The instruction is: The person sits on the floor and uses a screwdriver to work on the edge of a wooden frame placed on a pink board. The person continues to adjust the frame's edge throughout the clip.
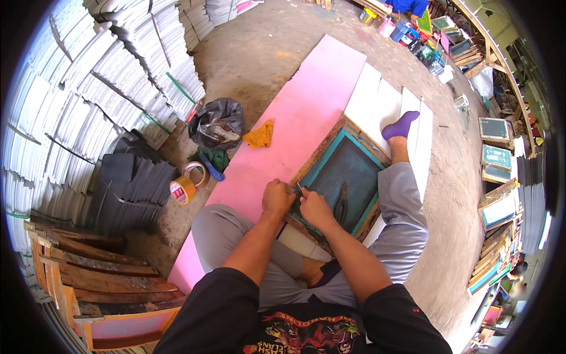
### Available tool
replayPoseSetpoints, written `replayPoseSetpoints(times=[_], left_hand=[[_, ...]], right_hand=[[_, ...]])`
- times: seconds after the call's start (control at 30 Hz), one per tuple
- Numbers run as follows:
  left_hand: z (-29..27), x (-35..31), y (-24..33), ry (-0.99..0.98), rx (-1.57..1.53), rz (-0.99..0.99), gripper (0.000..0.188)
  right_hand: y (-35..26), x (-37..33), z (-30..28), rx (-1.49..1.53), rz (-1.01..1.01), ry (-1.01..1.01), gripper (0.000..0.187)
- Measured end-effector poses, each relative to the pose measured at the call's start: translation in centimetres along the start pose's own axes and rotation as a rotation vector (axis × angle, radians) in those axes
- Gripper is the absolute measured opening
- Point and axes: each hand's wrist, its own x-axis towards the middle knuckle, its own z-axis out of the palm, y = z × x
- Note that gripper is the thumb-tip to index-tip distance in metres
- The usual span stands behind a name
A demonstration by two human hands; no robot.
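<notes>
A wooden screen-printing frame [312, 158] with teal-edged dark mesh lies between my legs on pink and white boards. My left hand [278, 198] is closed at the frame's left edge, and its fingertips point toward the wood. Close beside it, my right hand [316, 209] is closed over the same edge with a thin, light-coloured piece showing at its fingers. What either hand grips is too small to make out. On the mesh, right of my right hand, lies a dark pair of pliers [342, 203].
An orange cloth [259, 134] rests on the pink board [312, 82]. Left of it are a black plastic bag [217, 125], a blue-handled tool [212, 167] and tape rolls [183, 190]. Stacked wooden frames [112, 286] stand at lower left; sheet stacks [94, 71] rise behind. More frames [496, 162] line the right.
</notes>
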Motion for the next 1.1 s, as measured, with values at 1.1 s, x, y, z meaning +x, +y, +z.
replayPoseSetpoints(times=[1.1], left_hand=[[-0.2, -0.1, -0.7, 0.049, -0.021, 0.037, 0.039]], right_hand=[[0.0, -2.6, -1.7, 0.02, 0.09, 0.01, 0.048]])
